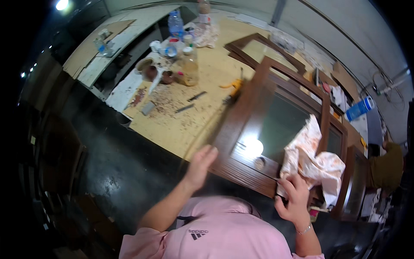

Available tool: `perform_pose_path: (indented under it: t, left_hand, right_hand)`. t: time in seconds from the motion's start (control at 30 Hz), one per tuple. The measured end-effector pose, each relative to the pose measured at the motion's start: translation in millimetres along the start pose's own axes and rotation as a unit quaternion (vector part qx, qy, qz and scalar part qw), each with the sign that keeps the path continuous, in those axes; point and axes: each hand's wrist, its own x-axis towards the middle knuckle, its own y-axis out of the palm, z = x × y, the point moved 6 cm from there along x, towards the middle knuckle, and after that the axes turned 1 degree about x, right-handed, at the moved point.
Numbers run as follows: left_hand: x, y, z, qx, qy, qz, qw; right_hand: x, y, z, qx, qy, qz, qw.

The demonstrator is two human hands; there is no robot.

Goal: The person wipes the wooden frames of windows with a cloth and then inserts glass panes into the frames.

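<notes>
A brown wooden frame with a glass pane (284, 116) lies tilted across the table's near right part, its near end sticking out over the edge. My left hand (201, 167), slightly blurred, grips the frame's left side near the front corner. At the near right corner, my right hand (296, 199) has its fingers curled on a crumpled white cloth (308, 157) with reddish-brown stains. That cloth spreads over the frame's right side and hides part of the wood. A round bright reflection shows on the glass.
On the yellowish tabletop (164, 134) are yellow-handled pliers (235, 87), dark strips (197, 96), a grey block (148, 108), a jar of amber liquid (189, 69) and a water bottle (175, 25). Another brown frame (241, 43) lies behind. A blue bottle (359, 108) and a person (385, 166) are at right.
</notes>
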Motion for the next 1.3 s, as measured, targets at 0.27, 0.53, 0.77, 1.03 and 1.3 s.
perform_pose_path:
  t: [0.27, 0.53, 0.77, 1.03, 1.3]
  left_hand:
    - [39.7, -112.7, -26.0, 0.040, -0.005, -0.044, 0.998]
    - [115.9, -383.0, -71.6, 0.260, 0.138, -0.337, 0.894]
    - [140.8, -449.1, -123.4, 0.682, 0.128, -0.386, 0.607]
    - [161.3, -464.0, -120.4, 0.719, 0.084, -0.295, 0.624]
    - [161.2, -463.9, -131.4, 0.688, 0.029, -0.268, 0.674]
  right_hand:
    - [9.2, 15.3, -8.4, 0.002, 0.199, -0.059, 0.978]
    - [11.6, 26.8, -11.2, -0.031, 0.232, -0.102, 0.967]
    - [9.4, 30.3, -9.2, -0.096, 0.225, -0.110, 0.963]
    - [14.8, 31.8, -8.1, -0.142, 0.235, -0.111, 0.955]
    - [14.0, 32.9, -5.9, -0.142, 0.240, -0.107, 0.954]
